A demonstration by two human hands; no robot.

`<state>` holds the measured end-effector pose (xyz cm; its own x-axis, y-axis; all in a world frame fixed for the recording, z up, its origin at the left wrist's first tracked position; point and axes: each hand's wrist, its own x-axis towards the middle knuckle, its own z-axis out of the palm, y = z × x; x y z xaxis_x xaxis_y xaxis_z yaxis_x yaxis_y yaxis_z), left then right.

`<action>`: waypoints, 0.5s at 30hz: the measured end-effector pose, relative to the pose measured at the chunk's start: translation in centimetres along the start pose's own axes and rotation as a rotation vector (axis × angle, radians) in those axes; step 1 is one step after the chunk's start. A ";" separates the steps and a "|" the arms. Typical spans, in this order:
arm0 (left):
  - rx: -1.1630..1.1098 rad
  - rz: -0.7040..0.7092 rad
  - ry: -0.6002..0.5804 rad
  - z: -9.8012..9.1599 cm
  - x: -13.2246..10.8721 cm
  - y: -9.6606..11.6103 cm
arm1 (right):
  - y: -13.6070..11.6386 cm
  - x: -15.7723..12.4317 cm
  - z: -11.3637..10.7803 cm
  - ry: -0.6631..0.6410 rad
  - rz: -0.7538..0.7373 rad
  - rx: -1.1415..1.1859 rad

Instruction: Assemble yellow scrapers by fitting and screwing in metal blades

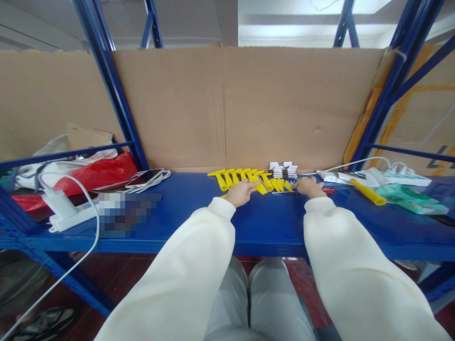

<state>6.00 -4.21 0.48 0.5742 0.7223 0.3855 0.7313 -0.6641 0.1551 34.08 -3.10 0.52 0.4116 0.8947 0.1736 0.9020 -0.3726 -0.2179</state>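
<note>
Single head-worn cam, up above the blue table [270,227] on its near side, facing forward and a bit down across it. Pretty close and wide: it catches the wearer's knees [272,284] below the table and the cardboard [170,104] along its back.

Blue surface [270,225]: yellow pieces [228,179], white stack [283,171] (maybe plastic) mid-frame; power strip [73,218] left; green packet [412,199], yellow tube [369,193] right.
</note>
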 end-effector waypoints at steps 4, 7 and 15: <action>0.006 0.006 -0.002 0.1 0.0 -0.1 | 0.2 0.4 0.3 0.009 0.001 0.013; -0.002 0.015 0.002 0.2 0.1 -0.2 | 0.1 0.2 0.4 0.011 -0.012 0.005; -0.005 0.005 -0.020 0.3 0.0 0.0 | -0.6 0.0 0.8 0.031 0.073 0.043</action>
<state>6.09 -4.14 0.24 0.5853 0.7224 0.3682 0.7264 -0.6689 0.1576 33.46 -2.64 -0.10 0.4801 0.8574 0.1855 0.8635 -0.4247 -0.2719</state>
